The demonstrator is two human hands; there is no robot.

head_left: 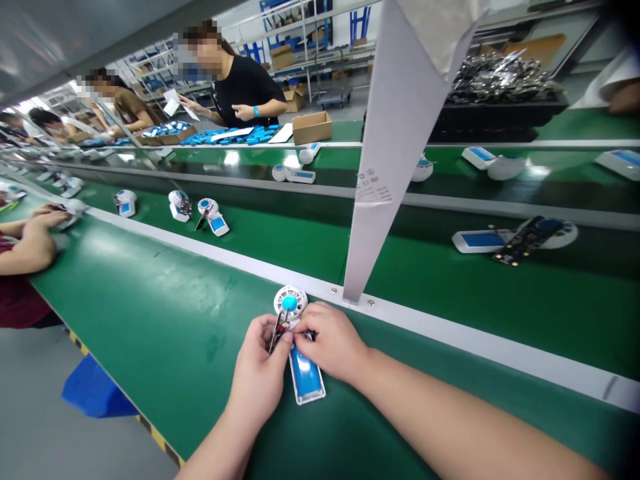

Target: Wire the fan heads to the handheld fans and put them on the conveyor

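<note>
A white device with a round slotted head (290, 302) and a handle holding a blue battery (306, 373) lies on the green bench in front of me. My left hand (264, 353) is closed on a small dark circuit board (276, 333), tilted up over the neck of the device. From the right, my right hand (327, 339) pinches at the same neck, its fingertips close to the board. Whatever lies between those fingertips is too small and hidden to make out.
A white post (373, 173) rises from the bench's metal rail (425, 317). Beyond it, a green conveyor (280, 233) carries similar devices. At the left a person's arm (30, 247) reaches over the bench. Across the line stands a person in black (250, 87) beside blue parts.
</note>
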